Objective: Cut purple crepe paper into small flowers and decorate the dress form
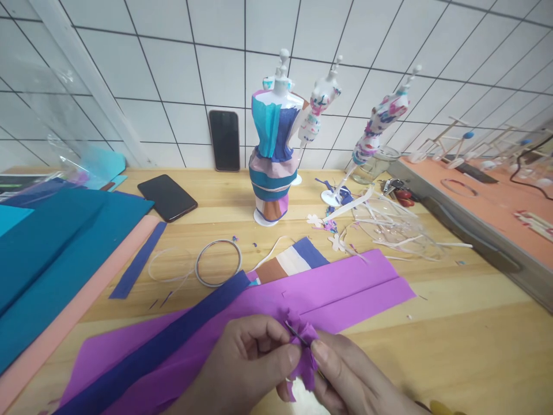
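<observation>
My left hand (242, 363) pinches a small bunched piece of purple crepe paper (305, 351) near the bottom middle. My right hand (349, 380) pinches the same piece from the right and holds a thin dark needle-like tool (296, 334) that pokes into it. Both hands hover just above a large purple crepe sheet (345, 282) with a dark blue strip (173, 340) lying across it. Behind, a small mannequin (274, 155) stands dressed in blue, pink and brown paper bands.
Two more mannequins (322, 109) (380, 124) in floral print lean at the back. Teal and pink sheets (52, 259) lie at the left. One phone (167, 197) lies flat, another (224, 140) leans on the tiled wall. A tape ring (218, 263), paper scraps (389, 227) and an orange board (488, 202) are on the wooden table.
</observation>
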